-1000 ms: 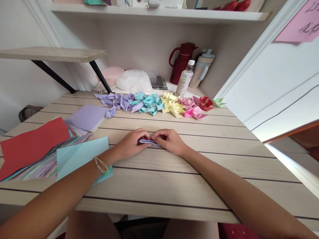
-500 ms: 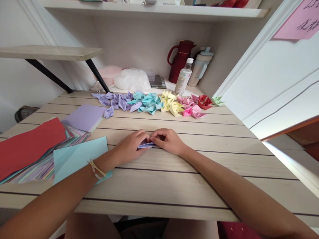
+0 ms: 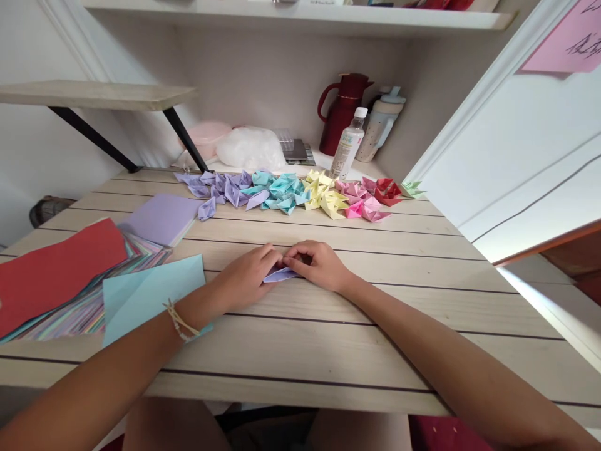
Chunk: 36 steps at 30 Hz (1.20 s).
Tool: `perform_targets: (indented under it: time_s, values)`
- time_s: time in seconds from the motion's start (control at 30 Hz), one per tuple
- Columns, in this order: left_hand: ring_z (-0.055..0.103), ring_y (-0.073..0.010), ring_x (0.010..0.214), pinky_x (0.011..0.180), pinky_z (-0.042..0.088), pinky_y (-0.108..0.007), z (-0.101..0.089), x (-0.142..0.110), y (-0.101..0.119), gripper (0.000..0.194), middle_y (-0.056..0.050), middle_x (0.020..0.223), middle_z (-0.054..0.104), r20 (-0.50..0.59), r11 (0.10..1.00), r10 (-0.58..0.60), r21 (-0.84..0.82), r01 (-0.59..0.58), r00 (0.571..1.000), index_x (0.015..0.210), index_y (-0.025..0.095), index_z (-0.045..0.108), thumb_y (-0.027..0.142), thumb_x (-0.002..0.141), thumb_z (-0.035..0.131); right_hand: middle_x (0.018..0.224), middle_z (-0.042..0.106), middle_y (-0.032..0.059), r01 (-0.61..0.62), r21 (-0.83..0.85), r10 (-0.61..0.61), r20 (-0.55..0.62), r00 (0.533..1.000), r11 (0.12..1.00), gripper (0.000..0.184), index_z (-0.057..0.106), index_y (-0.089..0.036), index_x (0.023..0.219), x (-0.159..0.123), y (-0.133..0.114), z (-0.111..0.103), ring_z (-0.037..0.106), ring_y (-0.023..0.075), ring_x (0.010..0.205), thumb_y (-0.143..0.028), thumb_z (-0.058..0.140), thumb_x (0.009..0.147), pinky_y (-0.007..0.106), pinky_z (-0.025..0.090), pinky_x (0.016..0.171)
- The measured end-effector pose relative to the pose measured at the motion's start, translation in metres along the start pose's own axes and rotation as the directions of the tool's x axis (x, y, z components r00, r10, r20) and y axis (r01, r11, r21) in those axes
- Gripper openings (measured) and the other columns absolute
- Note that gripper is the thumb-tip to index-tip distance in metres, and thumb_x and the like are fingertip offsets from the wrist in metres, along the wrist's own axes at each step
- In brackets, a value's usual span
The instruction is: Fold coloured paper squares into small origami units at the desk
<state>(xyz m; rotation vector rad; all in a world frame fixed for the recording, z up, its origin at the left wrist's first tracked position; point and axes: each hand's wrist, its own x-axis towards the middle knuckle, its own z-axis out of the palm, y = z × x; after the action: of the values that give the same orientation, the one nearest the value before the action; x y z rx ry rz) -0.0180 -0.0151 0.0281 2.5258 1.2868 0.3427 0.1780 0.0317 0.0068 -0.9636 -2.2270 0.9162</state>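
A small folded piece of purple paper (image 3: 280,274) lies between my two hands at the middle of the table. My left hand (image 3: 248,275) is closed on its left side, thumb and fingers partly hiding it. My right hand (image 3: 318,266) pinches its upper right edge, fingertips meeting those of the left. Beyond them, folded paper pieces form a row: purple ones (image 3: 225,188), turquoise ones (image 3: 284,193), yellow ones (image 3: 323,195), pink ones (image 3: 361,207), a red one (image 3: 387,191) and a green one (image 3: 412,188).
On the left lie a turquoise sheet (image 3: 150,288), a red sheet (image 3: 61,269) over a multicoloured paper stack, and a purple paper stack (image 3: 162,219). Behind the row stand a plastic bottle (image 3: 346,147), a dark red jug (image 3: 342,116) and a tumbler (image 3: 379,128). A raised shelf (image 3: 98,95) overhangs the back left.
A little more of the folded purple paper shows below my fingers. Both hands keep their grip in nearly the same place, and the camera view has shifted slightly.
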Motion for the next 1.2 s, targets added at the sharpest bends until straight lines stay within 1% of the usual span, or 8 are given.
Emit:
perform_targets:
  time_s: [0.23,0.43,0.57,0.73,0.83,0.97,1.1,1.2]
  values:
    - [0.054,-0.0211,0.086,0.072,0.044,-0.033,0.0,-0.001,0.004,0.019,-0.007,0.1,0.052,0.027,0.997,-0.027,0.078,0.025,0.999,0.099,0.017,0.049,0.017,0.08,0.051,0.076,0.066,0.0012,0.017,-0.03,-0.017,-0.007,1.0,0.999,0.015,0.07,-0.02,0.083,0.0,0.0,0.0,0.055,0.012,0.066,-0.03,0.058,0.082,0.023,0.038,0.059]
    - [0.055,-0.0219,0.087,0.076,0.045,-0.036,-0.001,-0.004,0.01,0.025,-0.008,0.102,0.052,0.029,0.982,-0.021,0.187,0.015,0.999,0.105,0.016,0.048,0.016,0.081,0.051,0.076,0.066,0.0011,0.04,-0.045,-0.041,-0.008,0.999,0.998,0.014,0.069,-0.02,0.084,-0.001,-0.001,0.0,0.055,0.0122,0.068,-0.028,0.058,0.082,0.023,0.038,0.059]
    - [0.055,-0.0226,0.089,0.079,0.045,-0.037,0.0,-0.008,0.013,0.02,-0.008,0.099,0.053,-0.007,0.972,0.011,0.235,-0.009,1.0,0.104,0.016,0.049,0.024,0.087,0.047,0.076,0.066,0.001,0.063,-0.056,-0.064,-0.007,0.998,0.996,0.013,0.069,-0.021,0.083,0.0,-0.001,0.001,0.056,0.0129,0.07,-0.028,0.059,0.082,0.024,0.039,0.062]
    - [0.055,-0.0229,0.09,0.077,0.045,-0.036,-0.001,-0.01,0.012,0.029,-0.01,0.103,0.053,-0.001,0.96,0.047,0.278,-0.044,0.999,0.109,0.015,0.049,0.036,0.088,0.046,0.075,0.066,0.0009,0.076,-0.062,-0.076,-0.002,0.997,0.995,0.011,0.069,-0.02,0.082,0.0,-0.002,0.001,0.056,0.0132,0.07,-0.028,0.06,0.081,0.024,0.039,0.063]
    - [0.056,-0.0224,0.089,0.075,0.045,-0.034,-0.002,-0.008,0.007,0.031,-0.01,0.104,0.053,0.028,0.966,0.052,0.252,-0.058,0.998,0.111,0.015,0.049,0.034,0.087,0.049,0.076,0.066,0.0009,0.07,-0.049,-0.07,-0.002,0.998,0.996,0.011,0.069,-0.02,0.083,-0.001,-0.002,0.001,0.056,0.0128,0.069,-0.027,0.06,0.081,0.024,0.04,0.062]
    - [0.056,-0.0208,0.085,0.071,0.044,-0.032,-0.002,-0.004,-0.001,0.026,-0.008,0.103,0.053,0.025,0.982,0.038,0.183,-0.042,0.999,0.108,0.017,0.052,0.031,0.086,0.05,0.078,0.067,0.0013,0.052,-0.038,-0.052,0.008,0.999,0.998,0.014,0.069,-0.021,0.084,-0.001,-0.002,0.0,0.056,0.013,0.069,-0.029,0.058,0.082,0.024,0.039,0.061]
    - [0.057,-0.018,0.082,0.068,0.044,-0.029,0.002,0.0,-0.009,0.021,-0.006,0.1,0.055,-0.015,0.998,0.028,0.052,-0.027,0.999,0.104,0.019,0.055,0.028,0.086,0.05,0.078,0.067,0.002,0.038,-0.035,-0.038,0.001,0.999,0.999,0.017,0.07,-0.021,0.084,0.0,0.0,0.001,0.057,0.0139,0.07,-0.031,0.056,0.083,0.025,0.04,0.062]
    - [0.057,-0.0177,0.085,0.072,0.044,-0.029,0.005,0.001,-0.015,0.018,-0.005,0.1,0.056,-0.066,0.999,0.04,-0.031,-0.042,0.997,0.102,0.02,0.056,0.027,0.087,0.049,0.08,0.068,0.0026,0.038,-0.028,-0.038,-0.009,0.999,0.999,0.018,0.07,-0.02,0.084,0.0,0.0,0.001,0.057,0.0146,0.072,-0.03,0.054,0.085,0.025,0.04,0.064]
